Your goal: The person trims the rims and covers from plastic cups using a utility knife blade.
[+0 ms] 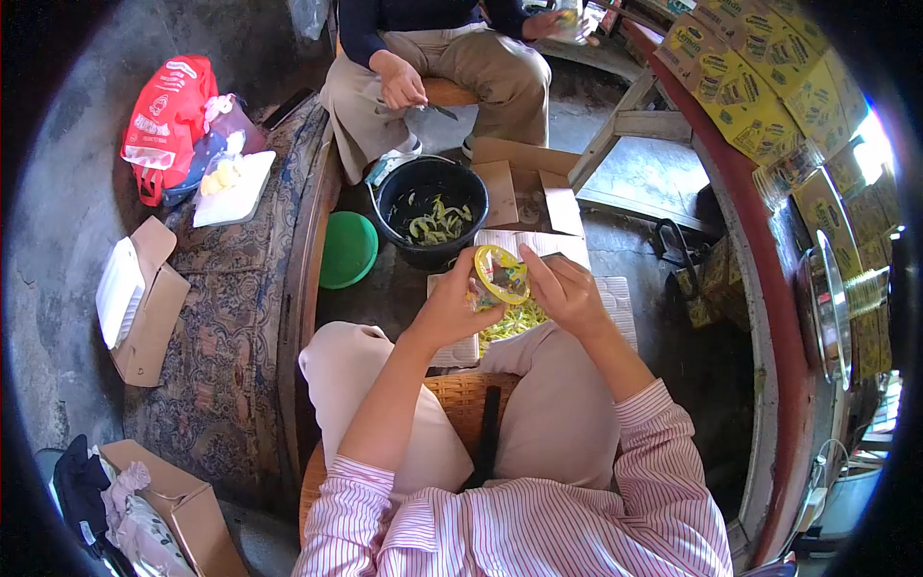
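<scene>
Yellow-rimmed plastic container (502,275) at the frame's centre, mouth tilted towards the camera; the left hand (456,306) clamps its left side, while the right hand (569,292) curls beside its right rim, grip unclear.

At your twelve o'clock you hold a clear plastic container (503,276) with a round, bright yellow rim, tilted so the rim faces up towards you; coloured patches show through, too small to read.
</scene>
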`<state>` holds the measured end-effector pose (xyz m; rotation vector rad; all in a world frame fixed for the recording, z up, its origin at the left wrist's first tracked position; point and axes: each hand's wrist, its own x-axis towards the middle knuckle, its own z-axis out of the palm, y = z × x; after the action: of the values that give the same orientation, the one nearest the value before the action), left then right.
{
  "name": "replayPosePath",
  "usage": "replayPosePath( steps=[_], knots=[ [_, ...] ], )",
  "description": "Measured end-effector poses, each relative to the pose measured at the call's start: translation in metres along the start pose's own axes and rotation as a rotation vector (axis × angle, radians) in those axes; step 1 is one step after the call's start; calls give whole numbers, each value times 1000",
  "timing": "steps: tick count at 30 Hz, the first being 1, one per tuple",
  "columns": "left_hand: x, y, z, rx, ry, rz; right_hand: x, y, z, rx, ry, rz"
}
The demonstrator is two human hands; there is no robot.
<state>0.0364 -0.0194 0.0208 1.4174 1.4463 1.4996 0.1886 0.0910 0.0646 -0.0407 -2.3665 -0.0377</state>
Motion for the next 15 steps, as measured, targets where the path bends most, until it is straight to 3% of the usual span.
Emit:
replayPosePath(
  steps=[15],
  knots=[
    [0,-7,-2,-162,-147,-33,-11,8,4,50,-13,-26]
  ],
)
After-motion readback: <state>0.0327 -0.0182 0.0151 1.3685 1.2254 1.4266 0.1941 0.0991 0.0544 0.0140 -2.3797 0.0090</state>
